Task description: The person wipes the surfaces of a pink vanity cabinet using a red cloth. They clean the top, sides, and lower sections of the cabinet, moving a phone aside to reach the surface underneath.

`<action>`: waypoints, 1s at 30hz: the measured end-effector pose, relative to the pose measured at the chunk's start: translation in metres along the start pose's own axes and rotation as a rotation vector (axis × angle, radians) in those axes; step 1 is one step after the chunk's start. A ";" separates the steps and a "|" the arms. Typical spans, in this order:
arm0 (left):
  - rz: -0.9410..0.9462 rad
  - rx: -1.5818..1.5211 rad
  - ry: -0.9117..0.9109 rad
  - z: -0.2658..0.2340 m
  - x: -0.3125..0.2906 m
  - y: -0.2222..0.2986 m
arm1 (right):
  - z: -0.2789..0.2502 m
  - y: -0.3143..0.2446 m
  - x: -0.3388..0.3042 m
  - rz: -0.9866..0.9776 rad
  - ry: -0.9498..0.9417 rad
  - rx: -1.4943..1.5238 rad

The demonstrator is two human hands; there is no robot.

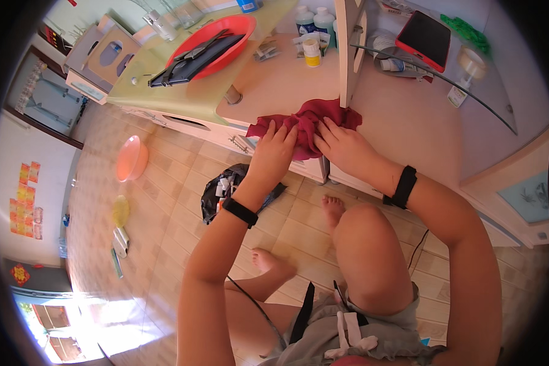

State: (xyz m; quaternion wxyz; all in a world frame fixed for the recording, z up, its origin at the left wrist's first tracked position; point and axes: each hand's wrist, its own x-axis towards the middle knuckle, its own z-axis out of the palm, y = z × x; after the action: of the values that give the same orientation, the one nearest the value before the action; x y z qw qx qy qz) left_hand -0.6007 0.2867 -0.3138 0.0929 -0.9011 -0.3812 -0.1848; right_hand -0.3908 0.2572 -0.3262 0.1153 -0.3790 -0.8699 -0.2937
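A dark red cloth lies bunched at the front edge of the pale pink cabinet top. On its left part, my left hand has its fingers bent into the folds. My right hand grips the cloth's right part, close to the upright panel. The two hands are a short way apart, with crumpled cloth between them. The fingertips are partly sunk in the fabric.
A red basin with a dark flat object across it stands on the green glass top. Bottles and a yellow-white jar stand behind. A glass shelf on the right holds a red-edged phone. A black bag sits on the floor.
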 end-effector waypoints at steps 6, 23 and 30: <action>-0.003 0.040 0.019 0.011 0.004 -0.009 | -0.010 0.010 0.013 0.050 -0.028 0.285; 0.025 -0.128 0.067 0.018 -0.010 -0.133 | 0.008 0.005 0.106 0.119 -0.427 0.493; 0.003 -0.036 0.107 0.050 -0.017 -0.195 | 0.025 -0.006 0.152 0.165 -0.456 0.523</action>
State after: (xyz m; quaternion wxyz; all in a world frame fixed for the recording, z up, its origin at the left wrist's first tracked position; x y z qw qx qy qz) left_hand -0.7389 0.4257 -0.3611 0.0974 -0.8921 -0.3709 -0.2392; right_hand -0.4990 0.3591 -0.2844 0.0348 -0.4616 -0.8855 0.0413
